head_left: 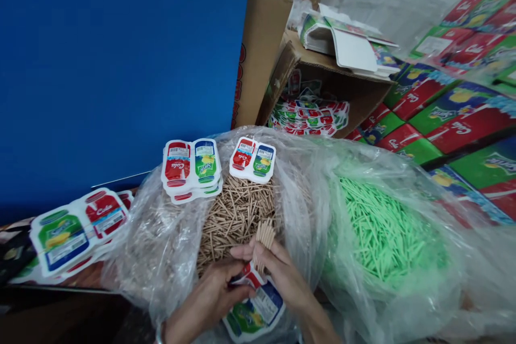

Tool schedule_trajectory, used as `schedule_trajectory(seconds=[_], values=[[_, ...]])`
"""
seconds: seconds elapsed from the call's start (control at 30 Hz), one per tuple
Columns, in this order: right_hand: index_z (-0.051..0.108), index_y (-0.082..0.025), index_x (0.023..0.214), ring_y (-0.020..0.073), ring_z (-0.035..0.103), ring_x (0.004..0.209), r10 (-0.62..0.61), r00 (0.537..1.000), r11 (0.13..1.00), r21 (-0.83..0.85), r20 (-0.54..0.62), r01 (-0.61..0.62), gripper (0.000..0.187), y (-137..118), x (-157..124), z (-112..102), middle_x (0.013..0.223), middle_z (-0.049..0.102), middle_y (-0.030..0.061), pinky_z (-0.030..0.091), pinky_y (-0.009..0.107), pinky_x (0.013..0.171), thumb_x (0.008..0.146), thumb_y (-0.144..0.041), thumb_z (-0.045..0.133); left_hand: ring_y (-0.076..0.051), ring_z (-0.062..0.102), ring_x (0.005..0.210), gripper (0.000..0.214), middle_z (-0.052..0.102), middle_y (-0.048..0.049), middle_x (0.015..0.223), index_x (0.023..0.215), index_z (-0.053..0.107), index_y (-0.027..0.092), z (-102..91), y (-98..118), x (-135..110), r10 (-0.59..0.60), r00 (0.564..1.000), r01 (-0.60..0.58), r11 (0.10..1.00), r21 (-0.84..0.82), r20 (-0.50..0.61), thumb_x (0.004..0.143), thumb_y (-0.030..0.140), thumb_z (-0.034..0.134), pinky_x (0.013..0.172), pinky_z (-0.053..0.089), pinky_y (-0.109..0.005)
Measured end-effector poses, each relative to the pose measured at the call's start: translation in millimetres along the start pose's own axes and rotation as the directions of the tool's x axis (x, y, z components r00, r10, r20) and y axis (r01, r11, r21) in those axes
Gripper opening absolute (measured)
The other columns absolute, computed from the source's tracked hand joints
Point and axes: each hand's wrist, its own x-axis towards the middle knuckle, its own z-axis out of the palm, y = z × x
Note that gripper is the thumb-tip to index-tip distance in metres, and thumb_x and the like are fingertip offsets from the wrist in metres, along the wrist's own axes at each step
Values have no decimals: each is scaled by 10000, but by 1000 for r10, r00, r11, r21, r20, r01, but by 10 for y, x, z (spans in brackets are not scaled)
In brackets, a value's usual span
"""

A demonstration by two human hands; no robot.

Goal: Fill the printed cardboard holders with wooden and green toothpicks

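My left hand (212, 293) pinches the upper edge of a printed twin packet (252, 317) with a red cola half and a green-and-blue lemon half. In my right hand (284, 274) is an upright bundle of thin brown sticks (265, 234), its lower ends at the packet's red half. Whether those ends are inside the packet cannot be made out. Both hands are over a clear plastic bag (298, 209) of loose brown sticks (237, 215). On the bag's far side lie a single packet (253, 160) and a small packet stack (191, 169).
Bright green sticks (391, 236) fill another clear bag on the right. More packets (80, 231) lie at the left beside a blue panel (121, 64). Behind, an open cardboard box (363, 91) holds many packets (310, 115). Printed cartons (455, 123) are stacked on the right.
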Motion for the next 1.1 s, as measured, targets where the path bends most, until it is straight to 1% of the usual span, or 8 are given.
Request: schedule_trajectory(seconds=[0.07,0.17,0.27,0.47,0.67,0.77,0.9,1.1], values=[[568,-167,948,257,650,932,1,1000,1000,-21,-3,-1,402,-2,2,6,984,710,118,460,412,841,797,-539,541,-123,521,600,108,606,20,654,707,654,154,6,-31,-14,-74,997,79,986,-148,36,729,257,677,563,408,-183],[618,-167,960,232,611,1003,-54,997,980,-189,48,62,364,-43,-41,-25,1071,676,103,417,390,915,839,-493,509,-100,448,491,281,521,38,574,760,648,135,44,-100,-37,-180,979,203,893,-400,95,714,412,664,449,377,-178],[643,-184,952,212,592,1032,-106,987,938,-317,120,140,264,-102,-110,-79,1084,664,75,419,354,914,852,-402,533,-107,456,554,358,525,25,611,727,637,129,79,-139,-57,-105,994,99,863,-495,15,724,487,635,512,394,-183],[653,-202,866,190,608,985,-247,960,859,-428,133,280,108,-131,-184,-31,1052,663,53,445,319,876,834,-258,566,-173,553,717,421,644,-39,773,907,690,152,35,-88,-77,55,996,-76,948,-309,-75,853,500,459,646,434,-233],[627,-206,917,208,593,1013,-371,923,783,-499,104,371,135,-141,-227,106,1048,659,73,442,324,886,787,-195,596,-238,611,949,444,687,-80,1079,1109,665,244,74,-167,-68,199,965,-241,928,-284,-169,852,527,439,847,454,-314],[607,-227,1026,208,614,962,-355,932,771,-543,70,334,229,-135,-288,150,1033,666,63,458,314,857,802,-276,589,-232,644,904,439,719,-74,1018,1051,699,257,123,-221,-73,192,955,-255,920,-297,-224,841,543,441,807,484,-300],[591,-239,1067,196,640,895,-383,923,824,-466,-38,323,310,-92,-335,202,989,690,63,487,307,809,892,-432,423,-224,648,870,463,730,-77,958,1033,709,239,120,-214,-81,207,956,-260,926,-272,-210,858,543,406,796,484,-300],[662,-243,952,192,645,882,-497,863,730,-582,-91,359,228,-73,-303,182,937,712,53,501,295,810,889,-337,464,-228,627,905,475,714,-89,981,1059,694,225,57,-196,-85,186,966,-228,940,-255,-179,869,535,387,832,461,-318]])
